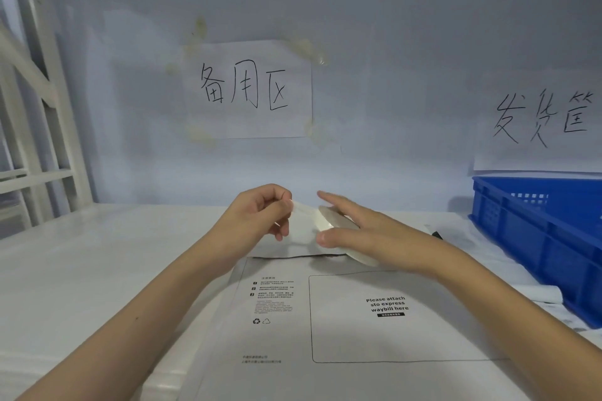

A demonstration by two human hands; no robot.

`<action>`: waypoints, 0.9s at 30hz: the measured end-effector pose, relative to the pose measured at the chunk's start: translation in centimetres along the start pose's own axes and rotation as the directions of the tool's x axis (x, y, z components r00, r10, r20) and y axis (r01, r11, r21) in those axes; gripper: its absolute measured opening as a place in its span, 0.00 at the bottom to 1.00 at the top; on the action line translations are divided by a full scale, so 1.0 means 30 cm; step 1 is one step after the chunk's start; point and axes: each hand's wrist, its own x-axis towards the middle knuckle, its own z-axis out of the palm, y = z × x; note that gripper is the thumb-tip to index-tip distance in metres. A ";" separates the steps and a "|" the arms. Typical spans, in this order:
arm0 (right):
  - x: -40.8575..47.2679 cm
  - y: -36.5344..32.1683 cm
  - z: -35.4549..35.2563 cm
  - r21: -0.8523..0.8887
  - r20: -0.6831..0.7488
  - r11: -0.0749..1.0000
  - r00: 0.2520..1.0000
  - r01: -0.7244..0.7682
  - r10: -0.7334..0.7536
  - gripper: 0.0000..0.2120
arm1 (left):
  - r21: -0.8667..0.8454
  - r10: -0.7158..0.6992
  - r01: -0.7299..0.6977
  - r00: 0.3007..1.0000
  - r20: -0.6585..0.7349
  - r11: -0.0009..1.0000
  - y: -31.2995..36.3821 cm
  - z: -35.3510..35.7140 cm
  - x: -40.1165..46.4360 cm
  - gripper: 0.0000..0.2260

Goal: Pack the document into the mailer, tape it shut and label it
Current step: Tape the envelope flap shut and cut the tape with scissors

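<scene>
White tape roll (342,238) half hidden by right hand (358,231).

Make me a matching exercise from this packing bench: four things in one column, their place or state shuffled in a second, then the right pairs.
Things
1. mailer
2. tape roll
3. blue crate
4. left hand

Places or states
A. stands at the right edge of the bench
B. lies flat on the bench, printed side up
C. pinches the free end of the tape
D. held in the right hand above the mailer's far edge

Pairs: 1-B, 2-D, 3-A, 4-C
</scene>
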 end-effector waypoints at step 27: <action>0.205 -0.056 -0.126 -0.079 -0.047 0.993 0.995 0.082 -0.086 0.19 | 0.225 -0.511 0.529 0.849 -0.138 0.818 -0.086 -0.175 0.041 0.08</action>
